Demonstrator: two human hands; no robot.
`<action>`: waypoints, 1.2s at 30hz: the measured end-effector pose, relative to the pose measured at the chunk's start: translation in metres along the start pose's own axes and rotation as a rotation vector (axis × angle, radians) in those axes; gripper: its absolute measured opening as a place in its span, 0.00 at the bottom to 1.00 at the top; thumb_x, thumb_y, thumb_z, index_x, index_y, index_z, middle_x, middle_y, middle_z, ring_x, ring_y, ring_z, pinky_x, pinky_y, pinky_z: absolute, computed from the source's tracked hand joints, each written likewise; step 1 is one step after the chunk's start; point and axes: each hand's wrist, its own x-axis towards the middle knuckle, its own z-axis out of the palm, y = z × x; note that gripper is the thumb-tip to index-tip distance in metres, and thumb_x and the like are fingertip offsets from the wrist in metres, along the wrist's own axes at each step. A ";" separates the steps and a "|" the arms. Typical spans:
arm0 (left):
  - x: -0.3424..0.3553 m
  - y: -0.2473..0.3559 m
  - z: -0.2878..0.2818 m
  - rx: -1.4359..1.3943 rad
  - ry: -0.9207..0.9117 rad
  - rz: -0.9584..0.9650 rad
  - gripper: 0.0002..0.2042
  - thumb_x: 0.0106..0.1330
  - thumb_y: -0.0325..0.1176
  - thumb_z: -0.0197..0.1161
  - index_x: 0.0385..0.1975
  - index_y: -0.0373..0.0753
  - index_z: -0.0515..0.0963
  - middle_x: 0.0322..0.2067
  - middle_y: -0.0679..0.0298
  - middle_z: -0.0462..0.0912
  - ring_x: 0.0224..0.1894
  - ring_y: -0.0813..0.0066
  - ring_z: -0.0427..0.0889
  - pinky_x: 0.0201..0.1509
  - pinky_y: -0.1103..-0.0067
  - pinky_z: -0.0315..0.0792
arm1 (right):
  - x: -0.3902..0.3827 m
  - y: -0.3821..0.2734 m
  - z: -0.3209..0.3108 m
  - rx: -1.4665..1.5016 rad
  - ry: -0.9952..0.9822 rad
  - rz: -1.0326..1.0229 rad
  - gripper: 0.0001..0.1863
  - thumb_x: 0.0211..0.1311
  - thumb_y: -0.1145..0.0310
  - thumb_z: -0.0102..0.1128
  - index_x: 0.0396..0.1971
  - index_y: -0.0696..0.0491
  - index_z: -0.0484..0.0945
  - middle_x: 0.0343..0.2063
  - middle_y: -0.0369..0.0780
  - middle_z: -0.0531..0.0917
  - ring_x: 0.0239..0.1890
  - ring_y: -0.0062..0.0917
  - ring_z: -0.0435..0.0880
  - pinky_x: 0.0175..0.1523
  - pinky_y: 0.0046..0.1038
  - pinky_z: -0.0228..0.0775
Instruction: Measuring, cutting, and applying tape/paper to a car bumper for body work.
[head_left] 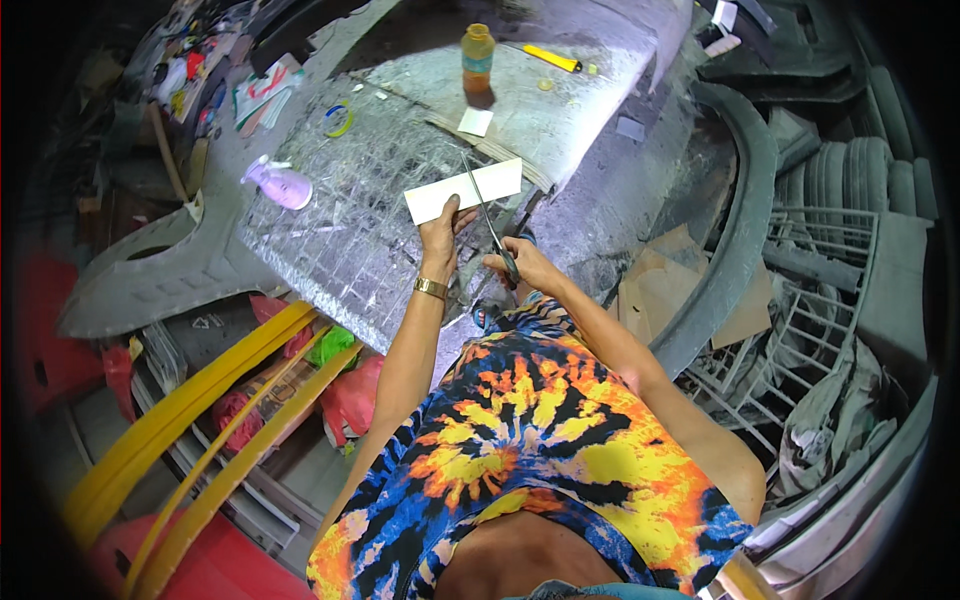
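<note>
My left hand point(440, 232) pinches the lower edge of a white rectangular sheet point(440, 197), held flat above a grey car body panel point(330, 240) covered with a taped grid. My right hand point(522, 262) grips the handles of a pair of scissors point(487, 218). The long blades point away from me and cross the sheet near its middle. A gold bracelet point(431, 288) circles my left wrist.
On the panel lie a lilac spray bottle point(280, 184), an orange bottle point(478, 55), a yellow cutter point(551, 57), a small white scrap point(475, 121) and a tape ring point(338, 121). Yellow strips point(200, 400) lean at lower left. Grey bumpers and white grilles point(810, 290) pile up on the right.
</note>
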 end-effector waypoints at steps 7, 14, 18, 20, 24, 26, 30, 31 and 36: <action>0.018 -0.009 0.031 0.046 -0.013 -0.072 0.13 0.64 0.28 0.62 0.45 0.29 0.72 0.38 0.55 0.81 0.35 0.64 0.85 0.38 0.76 0.83 | 0.004 0.003 -0.028 0.071 0.074 0.011 0.22 0.51 0.53 0.72 0.26 0.55 0.72 0.15 0.33 0.73 0.14 0.16 0.72 0.19 0.19 0.63; 0.038 -0.009 0.031 0.071 0.018 -0.117 0.13 0.63 0.28 0.63 0.45 0.29 0.73 0.38 0.56 0.81 0.35 0.65 0.84 0.38 0.76 0.82 | 0.028 0.009 -0.040 -0.004 0.136 0.043 0.25 0.48 0.50 0.73 0.22 0.57 0.73 0.14 0.39 0.76 0.15 0.24 0.75 0.22 0.24 0.67; 0.040 0.005 0.016 0.228 0.112 0.049 0.12 0.61 0.29 0.64 0.42 0.31 0.77 0.39 0.58 0.82 0.37 0.70 0.83 0.42 0.78 0.78 | 0.054 0.003 -0.063 -0.709 0.139 0.039 0.35 0.39 0.40 0.73 0.22 0.62 0.75 0.22 0.54 0.79 0.27 0.45 0.79 0.36 0.41 0.70; 0.030 0.023 0.014 0.238 0.075 0.137 0.12 0.60 0.29 0.63 0.41 0.31 0.78 0.41 0.58 0.83 0.38 0.71 0.83 0.44 0.77 0.77 | 0.064 -0.006 -0.067 -0.857 0.109 0.052 0.32 0.42 0.43 0.72 0.28 0.62 0.76 0.29 0.56 0.82 0.35 0.48 0.82 0.40 0.42 0.72; 0.001 0.058 0.007 0.182 -0.011 0.201 0.11 0.59 0.29 0.62 0.40 0.32 0.81 0.41 0.56 0.84 0.40 0.70 0.83 0.48 0.76 0.76 | 0.075 -0.012 -0.061 -1.148 0.102 0.004 0.22 0.49 0.58 0.66 0.36 0.62 0.75 0.34 0.56 0.82 0.40 0.47 0.83 0.45 0.42 0.75; -0.010 0.074 0.007 0.129 -0.072 0.164 0.10 0.59 0.32 0.63 0.37 0.33 0.80 0.35 0.56 0.85 0.40 0.69 0.84 0.48 0.75 0.77 | 0.082 -0.009 -0.061 -1.206 0.110 -0.007 0.18 0.50 0.64 0.63 0.37 0.63 0.75 0.35 0.55 0.82 0.40 0.46 0.83 0.45 0.42 0.76; -0.025 0.090 0.010 0.129 -0.095 0.229 0.08 0.63 0.33 0.63 0.33 0.34 0.80 0.31 0.59 0.84 0.36 0.71 0.84 0.42 0.76 0.77 | 0.084 -0.001 -0.056 -1.327 0.164 -0.045 0.16 0.50 0.71 0.60 0.38 0.63 0.73 0.35 0.54 0.82 0.40 0.45 0.84 0.45 0.42 0.76; -0.027 0.091 0.007 0.126 -0.093 0.230 0.08 0.63 0.33 0.63 0.33 0.34 0.80 0.31 0.59 0.84 0.36 0.71 0.84 0.42 0.76 0.77 | 0.080 -0.001 -0.055 -1.352 0.182 -0.059 0.18 0.49 0.69 0.63 0.38 0.64 0.72 0.34 0.54 0.82 0.40 0.45 0.83 0.45 0.42 0.76; -0.032 0.090 -0.008 0.178 -0.121 0.261 0.07 0.65 0.33 0.63 0.30 0.35 0.80 0.27 0.62 0.83 0.30 0.79 0.81 0.33 0.83 0.75 | 0.052 -0.051 -0.044 -1.236 0.220 -0.148 0.18 0.55 0.61 0.63 0.38 0.60 0.77 0.33 0.49 0.83 0.38 0.42 0.83 0.43 0.40 0.75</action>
